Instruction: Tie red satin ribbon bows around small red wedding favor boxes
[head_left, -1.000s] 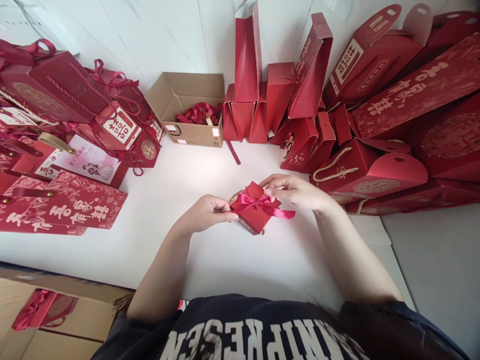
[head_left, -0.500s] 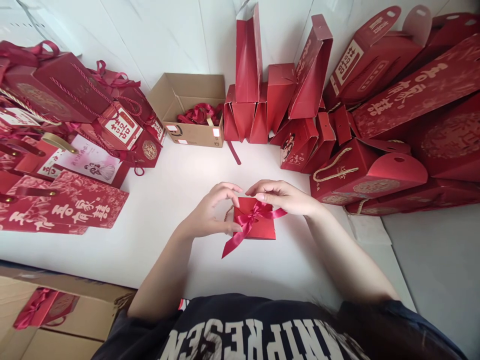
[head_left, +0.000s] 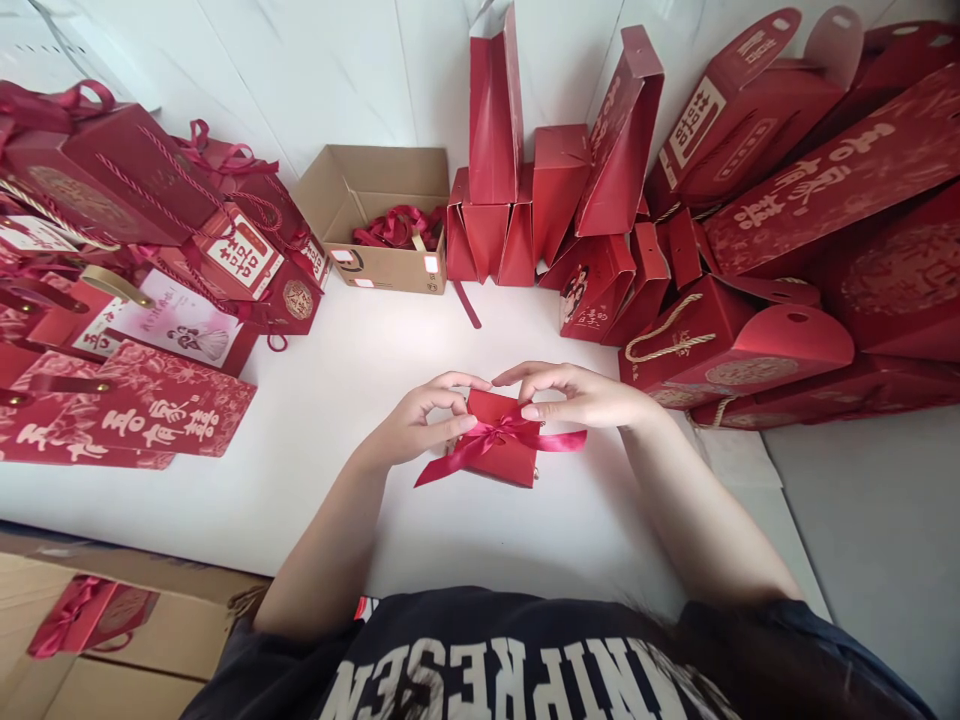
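Observation:
A small red gift box (head_left: 504, 462) lies on the white table in front of me, with a glossy crimson ribbon (head_left: 496, 434) tied in a bow across its top. Two ribbon tails stretch out, one to the lower left and one to the right. My left hand (head_left: 429, 418) pinches the bow's left side between thumb and fingers. On the opposite side, my right hand (head_left: 576, 394) pinches the bow's right side at the box's upper edge. The fingertips partly hide the loops. Both index fingers reach over the far edge of the box, nearly meeting.
A cardboard box (head_left: 390, 268) holding loose red ribbon stands at the back, with a ribbon strip (head_left: 466, 305) beside it. Red gift boxes (head_left: 487, 225) are stacked at centre back and along the right. Decorated red bags (head_left: 180, 405) crowd the left; an open carton (head_left: 142, 640) sits lower left.
My right thumb and fingers have closed on the bow, and my left hand has shifted up to its left side. The box has turned slightly; the ribbon tails now spread wider.

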